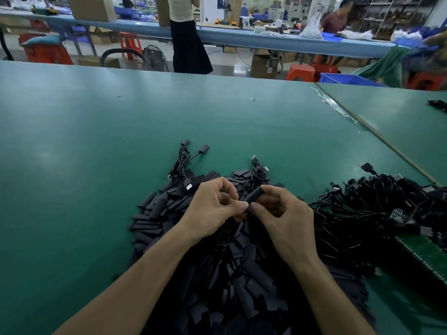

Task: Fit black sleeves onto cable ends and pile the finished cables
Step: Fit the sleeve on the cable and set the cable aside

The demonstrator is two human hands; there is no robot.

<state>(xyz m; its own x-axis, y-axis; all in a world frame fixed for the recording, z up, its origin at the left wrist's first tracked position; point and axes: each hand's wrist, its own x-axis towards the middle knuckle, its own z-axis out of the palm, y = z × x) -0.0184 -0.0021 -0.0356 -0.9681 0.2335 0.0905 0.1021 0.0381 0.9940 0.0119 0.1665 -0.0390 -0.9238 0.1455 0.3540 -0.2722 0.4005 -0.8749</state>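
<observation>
Both hands meet above a heap of flat black sleeves (225,269) on the green table (96,146). My right hand (280,218) pinches one black sleeve (254,195), which points up and away from me. My left hand (212,209) pinches a cable end at the sleeve's near opening; that end is hidden by my fingers. The cable (222,238) loops down below my left hand. Two coiled cables (183,160) lie behind the heap on the left and another (258,170) behind it in the middle. A tangled mass of black cables (377,213) lies to the right.
A green circuit board (425,252) sits at the right edge by the cable mass. A seam with tape (338,107) divides this table from the one at right. People stand at a long blue bench (242,37) beyond, with red stools and boxes on the floor.
</observation>
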